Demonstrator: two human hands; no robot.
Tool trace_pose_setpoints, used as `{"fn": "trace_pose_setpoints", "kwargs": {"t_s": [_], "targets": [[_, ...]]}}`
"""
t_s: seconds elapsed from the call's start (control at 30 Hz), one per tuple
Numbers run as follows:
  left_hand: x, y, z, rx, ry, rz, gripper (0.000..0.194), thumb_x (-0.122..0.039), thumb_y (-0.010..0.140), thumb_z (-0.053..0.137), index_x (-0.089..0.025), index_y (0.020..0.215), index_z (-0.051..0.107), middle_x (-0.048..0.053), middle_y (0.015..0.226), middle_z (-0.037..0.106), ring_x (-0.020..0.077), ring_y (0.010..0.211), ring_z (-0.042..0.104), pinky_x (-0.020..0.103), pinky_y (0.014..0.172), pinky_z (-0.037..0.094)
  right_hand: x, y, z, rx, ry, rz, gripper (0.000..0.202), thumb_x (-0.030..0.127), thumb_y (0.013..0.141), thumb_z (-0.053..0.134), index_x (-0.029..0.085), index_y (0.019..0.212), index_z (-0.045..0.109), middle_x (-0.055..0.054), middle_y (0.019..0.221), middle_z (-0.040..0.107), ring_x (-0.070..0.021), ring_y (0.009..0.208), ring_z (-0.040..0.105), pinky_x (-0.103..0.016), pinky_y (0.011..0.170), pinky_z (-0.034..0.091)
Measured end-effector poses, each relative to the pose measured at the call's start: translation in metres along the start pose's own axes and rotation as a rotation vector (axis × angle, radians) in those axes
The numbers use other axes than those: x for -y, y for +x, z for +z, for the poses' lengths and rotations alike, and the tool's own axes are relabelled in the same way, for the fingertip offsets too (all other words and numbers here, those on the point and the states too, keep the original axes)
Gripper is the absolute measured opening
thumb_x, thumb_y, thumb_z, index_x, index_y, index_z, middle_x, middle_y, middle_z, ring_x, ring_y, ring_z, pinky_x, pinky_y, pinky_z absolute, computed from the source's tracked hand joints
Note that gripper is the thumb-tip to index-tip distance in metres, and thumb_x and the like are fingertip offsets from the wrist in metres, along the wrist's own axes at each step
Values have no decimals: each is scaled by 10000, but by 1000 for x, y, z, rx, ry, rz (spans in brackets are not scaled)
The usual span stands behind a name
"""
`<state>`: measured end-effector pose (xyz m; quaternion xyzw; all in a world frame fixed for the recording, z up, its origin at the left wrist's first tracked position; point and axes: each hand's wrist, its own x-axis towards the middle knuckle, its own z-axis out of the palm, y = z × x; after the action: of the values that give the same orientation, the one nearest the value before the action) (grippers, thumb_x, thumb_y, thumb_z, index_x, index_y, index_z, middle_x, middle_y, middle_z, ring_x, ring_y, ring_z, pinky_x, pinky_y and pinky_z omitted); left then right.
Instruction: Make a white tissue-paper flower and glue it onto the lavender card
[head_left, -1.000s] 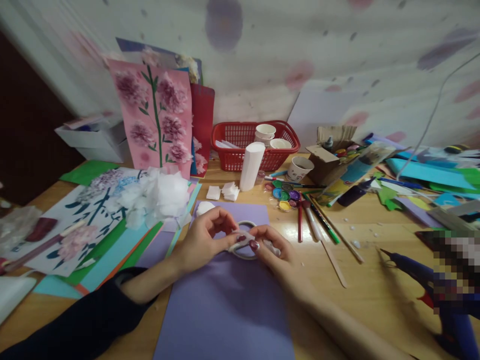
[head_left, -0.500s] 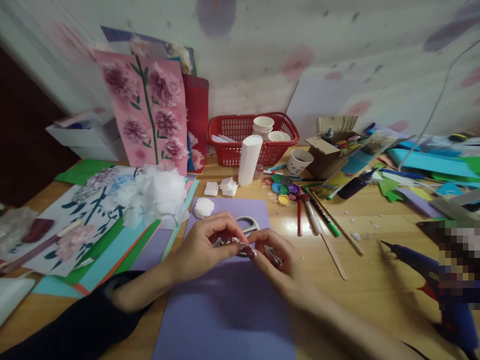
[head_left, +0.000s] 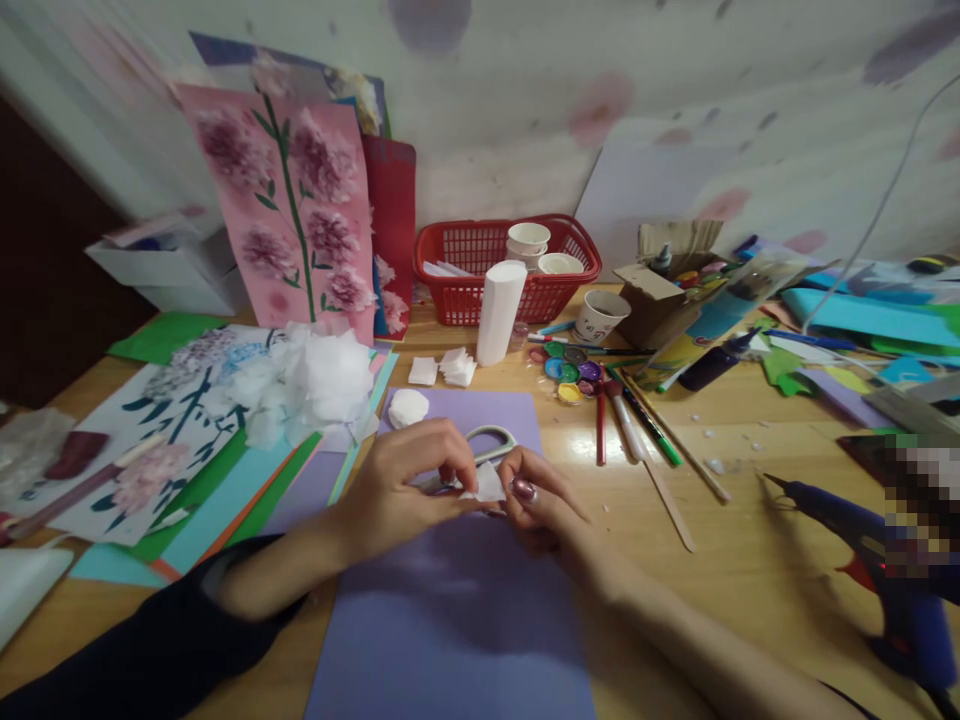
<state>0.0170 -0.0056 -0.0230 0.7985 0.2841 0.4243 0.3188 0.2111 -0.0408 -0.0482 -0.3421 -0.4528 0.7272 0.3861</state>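
Note:
Over a purple sheet of paper [head_left: 450, 620], both my hands pinch one small piece of white tissue paper [head_left: 489, 484]. My left hand [head_left: 420, 475] grips its left side between thumb and fingers. Closed around the right edge is my right hand [head_left: 551, 500], its thumb on top. Behind the fingers lie scissors [head_left: 491, 440], their light handle loops showing and the rest covered by my hands. A round white tissue wad [head_left: 408, 408] sits on the sheet's upper left corner. Small stacks of white tissue squares [head_left: 456, 367] rest just past the sheet.
A white roll [head_left: 501, 312] stands before a red basket [head_left: 457, 300] of paper cups. Paint pots [head_left: 570, 370], brushes and a wooden stick [head_left: 670, 500] lie to the right, with a blue glue gun [head_left: 840, 535] beyond. Fluffy white tissue [head_left: 330, 375] and coloured papers cover the left.
My fingers have shifted on the tissue, and more of the white piece now shows between them. My right hand has turned, closing its fingers more. The view has tipped slightly.

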Motion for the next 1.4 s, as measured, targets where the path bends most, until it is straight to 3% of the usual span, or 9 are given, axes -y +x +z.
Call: {"fn": "trace_pose_setpoints", "kwargs": {"t_s": [0.13,0.33,0.5,0.67,0.83,1.03,1.27,1.4], "targets": [[-6,1,-2,38,92,67,177,-253,830,690,-189,680,622,15,671,658,127,633,597,237,596,456,-3,1,-4,60,21,6,263,435,839,608,208,806,481,94,555,314,-56,445,210,-192,423,176],[-5,2,-1,58,131,131,154,-210,841,672,-184,702,610,13,680,664,120,641,609,224,608,467,-4,1,-5,40,-18,-13,182,353,809,605,194,778,523,85,544,344,-56,449,252,-192,428,194],[3,-1,5,65,81,36,206,-260,730,792,-178,807,620,13,747,687,130,687,643,226,660,502,-6,4,-8,-5,-8,-4,214,388,819,633,195,786,546,90,538,350,-47,430,212,-192,424,177],[2,-4,10,80,24,-77,208,-246,728,790,-166,847,641,32,797,717,136,711,674,221,680,529,-6,7,-9,-61,2,-2,246,419,795,662,192,773,571,93,515,338,-48,423,195,-190,421,163],[1,-4,10,67,-9,-84,91,-216,799,721,-164,838,658,31,789,725,122,702,679,211,673,534,-4,9,-9,-20,163,36,271,442,814,603,179,747,592,89,518,309,-45,415,169,-182,405,161],[2,-4,11,64,17,-47,105,-217,783,740,-166,817,655,29,771,727,131,710,680,225,686,530,-3,9,-9,-27,181,44,299,460,790,638,175,719,581,87,512,313,-44,412,183,-183,403,154],[1,-3,9,89,19,-96,115,-266,783,726,-181,799,650,38,779,728,146,710,676,245,686,532,-4,7,-8,-52,80,34,206,381,768,637,183,759,579,74,544,379,-55,435,220,-200,434,175],[-1,-4,10,129,1,-207,153,-308,787,688,-174,824,625,43,808,704,153,730,664,251,697,541,1,7,-4,-97,-160,-32,230,404,821,616,187,750,583,55,584,415,-76,494,303,-216,489,240]]}}
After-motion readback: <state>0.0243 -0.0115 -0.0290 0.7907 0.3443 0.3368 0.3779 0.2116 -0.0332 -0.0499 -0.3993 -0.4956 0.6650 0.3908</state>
